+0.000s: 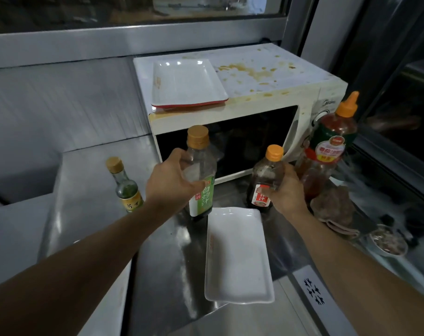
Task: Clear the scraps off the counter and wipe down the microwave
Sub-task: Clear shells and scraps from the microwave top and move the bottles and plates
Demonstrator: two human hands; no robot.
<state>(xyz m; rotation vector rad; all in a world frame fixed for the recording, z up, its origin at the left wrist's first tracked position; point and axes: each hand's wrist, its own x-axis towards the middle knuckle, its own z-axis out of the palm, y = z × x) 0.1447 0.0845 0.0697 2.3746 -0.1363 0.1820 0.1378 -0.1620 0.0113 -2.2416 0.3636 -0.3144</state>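
Both hands grip bottles, left hand (173,180) and right hand (284,190), before the microwave (242,93) (top stained).

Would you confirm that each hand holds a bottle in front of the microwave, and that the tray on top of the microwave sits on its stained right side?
Not quite. The head view shows the tray on the left side of the microwave top; the brown stains lie to its right. The rest holds: the left hand holds the green-label bottle and the right hand the red-label bottle.

Microwave (242,112) panel: "Midea". Green-label bottle (201,180): "白灼汁".
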